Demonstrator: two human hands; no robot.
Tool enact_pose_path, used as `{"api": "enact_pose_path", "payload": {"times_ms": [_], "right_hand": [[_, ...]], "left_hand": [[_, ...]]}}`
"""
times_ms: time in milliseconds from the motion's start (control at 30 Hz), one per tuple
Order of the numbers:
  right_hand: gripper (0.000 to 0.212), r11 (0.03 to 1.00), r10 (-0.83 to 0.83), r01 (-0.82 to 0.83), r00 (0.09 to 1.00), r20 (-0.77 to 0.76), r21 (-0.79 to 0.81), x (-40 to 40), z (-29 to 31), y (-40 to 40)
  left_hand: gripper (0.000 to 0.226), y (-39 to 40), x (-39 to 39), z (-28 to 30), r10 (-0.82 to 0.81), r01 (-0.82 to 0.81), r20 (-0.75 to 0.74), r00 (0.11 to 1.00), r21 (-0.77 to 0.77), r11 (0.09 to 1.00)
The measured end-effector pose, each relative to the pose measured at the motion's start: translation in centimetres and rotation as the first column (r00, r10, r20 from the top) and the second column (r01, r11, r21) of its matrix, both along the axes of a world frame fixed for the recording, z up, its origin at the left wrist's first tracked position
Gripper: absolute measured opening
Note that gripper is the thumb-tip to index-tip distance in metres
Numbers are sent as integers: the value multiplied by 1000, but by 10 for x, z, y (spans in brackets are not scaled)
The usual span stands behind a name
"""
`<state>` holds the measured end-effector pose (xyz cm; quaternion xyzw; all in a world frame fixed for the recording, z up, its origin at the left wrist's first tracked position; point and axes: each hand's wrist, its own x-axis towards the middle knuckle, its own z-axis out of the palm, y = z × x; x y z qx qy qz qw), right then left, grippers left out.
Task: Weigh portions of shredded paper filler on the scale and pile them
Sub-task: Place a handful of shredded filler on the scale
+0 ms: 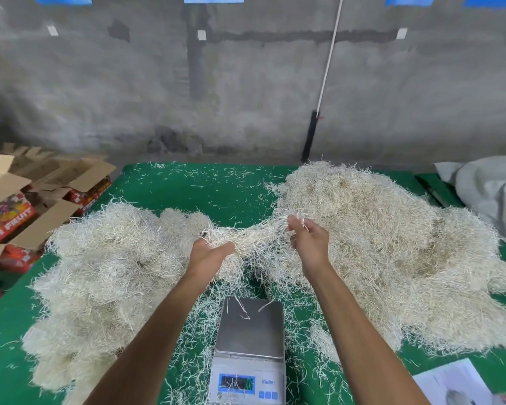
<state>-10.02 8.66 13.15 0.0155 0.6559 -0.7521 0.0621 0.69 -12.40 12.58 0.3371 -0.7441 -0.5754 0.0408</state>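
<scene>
Both hands are raised over the middle of the green table (187, 188), each gripping one end of a stretched hank of shredded paper filler (257, 238). The left hand (211, 252) has its fingers curled round the hank's left end, beside the left pile (105, 267). The right hand (307, 238) pinches strands where the hank joins the large right heap (386, 244).

The scale (250, 352) stands at the near edge of the table, between the forearms, its steel pan bare but for a few stray strands.

The main risk is that the hank does not part cleanly. The strands tangle with the right heap, so pulling may drag extra filler along and make the portion too big, or tear it and leave too little. Loose strands may fall from the hank onto the pan and around the scale, where litter already lies, and skew the reading. Strands already droop over the display (236, 382), which appears hard to read. A portion set down carelessly could spill over the pan's edge onto the table and weigh light.

Flattened cardboard boxes (41, 194) lie beyond the table's left edge, well apart.
</scene>
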Motion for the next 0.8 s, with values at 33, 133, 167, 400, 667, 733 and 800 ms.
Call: {"api": "enact_pose_path", "payload": {"times_ms": [33, 133, 167, 400, 667, 733, 800], "right_hand": [[40, 1000, 7, -7, 1000, 2, 0, -2, -1, 2], [23, 995, -100, 100, 995, 13, -10, -3, -6, -1], [22, 997, -82, 82, 997, 12, 7, 0, -5, -5], [23, 997, -60, 60, 998, -6, 50, -3, -6, -5], [22, 986, -138, 144, 987, -84, 81, -4, -8, -1], [14, 983, -163, 168, 984, -65, 74, -5, -11, -1], [23, 981, -178, 183, 982, -69, 69, -1, -9, -7]], "left_hand": [[118, 0, -1, -2, 19, -19, 8, 1000, 12, 1000], [109, 0, -6, -7, 32, -33, 23, 999, 55, 998], [107, 0, -7, -9, 35, -36, 18, 999, 69, 997], [100, -11, -6, -14, 66, -67, 20, 998, 77, 995], [103, -27, -2, -24, 119, -117, -12, 993, 94, 989], [101, -28, -1, -22, 105, -104, -5, 994, 90, 990], [101, -22, -4, -22, 107, -104, -26, 994, 104, 989]]}}
